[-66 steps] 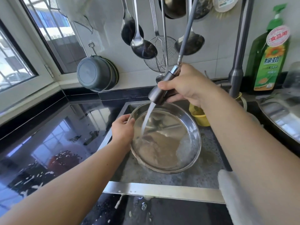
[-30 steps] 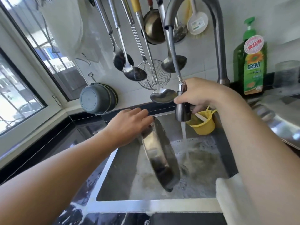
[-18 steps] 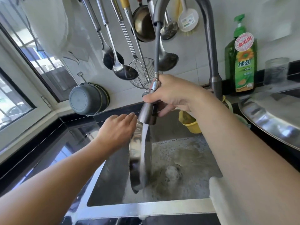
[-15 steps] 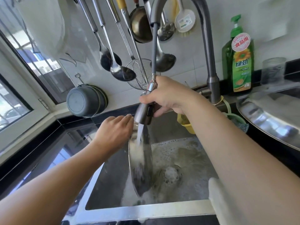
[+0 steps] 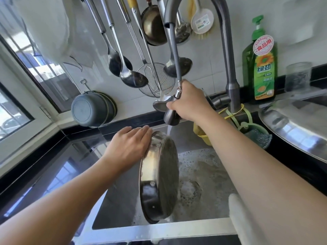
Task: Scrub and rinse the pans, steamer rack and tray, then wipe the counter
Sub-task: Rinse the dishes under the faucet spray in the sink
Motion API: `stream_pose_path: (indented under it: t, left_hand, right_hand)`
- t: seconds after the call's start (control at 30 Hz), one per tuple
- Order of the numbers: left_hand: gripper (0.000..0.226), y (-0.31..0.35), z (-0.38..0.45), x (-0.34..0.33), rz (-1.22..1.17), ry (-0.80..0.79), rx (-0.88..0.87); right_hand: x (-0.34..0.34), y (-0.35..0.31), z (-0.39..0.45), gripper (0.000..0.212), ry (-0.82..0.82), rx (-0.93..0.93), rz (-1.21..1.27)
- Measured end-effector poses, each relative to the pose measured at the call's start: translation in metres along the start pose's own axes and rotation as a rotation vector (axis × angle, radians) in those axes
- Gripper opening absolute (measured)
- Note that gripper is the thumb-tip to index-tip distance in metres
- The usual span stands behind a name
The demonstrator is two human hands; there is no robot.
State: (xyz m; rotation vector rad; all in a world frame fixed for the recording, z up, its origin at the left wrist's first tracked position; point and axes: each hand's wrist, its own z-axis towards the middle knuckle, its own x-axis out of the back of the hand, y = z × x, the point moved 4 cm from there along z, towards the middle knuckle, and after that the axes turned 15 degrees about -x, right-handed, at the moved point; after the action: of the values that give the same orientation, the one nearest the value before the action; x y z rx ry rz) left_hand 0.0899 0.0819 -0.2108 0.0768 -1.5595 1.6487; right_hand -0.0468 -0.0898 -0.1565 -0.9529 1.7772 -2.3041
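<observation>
With the pan (image 5: 159,175) stood on edge over the sink (image 5: 159,230), the left hand (image 5: 129,147) curled on its top rim and the right hand (image 5: 187,103) wrapped round the spray head (image 5: 170,115), I'd worry that wet steel slips or splashes the desk (image 5: 53,165).

White tiled wall (image 5: 208,68) behind the sink, in daylight. Window (image 5: 16,106) with white frame at left, set in the corner. Black glossy counter (image 5: 44,167) reflects the window panes.
</observation>
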Motion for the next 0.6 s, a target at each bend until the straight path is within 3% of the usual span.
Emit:
stream_pose_path:
  t: [0.13,0.37,0.6]
  left_hand:
    - [0.03,-0.003,-0.002,-0.002,-0.008,-0.034,0.012]
    - [0.03,-0.004,-0.001,-0.001,-0.013,-0.037,0.021]
    - [0.037,-0.008,0.003,-0.01,-0.003,-0.116,0.055]
  right_hand:
    - [0.003,0.001,0.001,0.044,0.005,0.002,-0.023]
    - [-0.009,-0.01,-0.007,0.037,-0.246,-0.047,0.227]
    - [0.005,-0.014,-0.017,0.027,-0.453,-0.04,0.2]
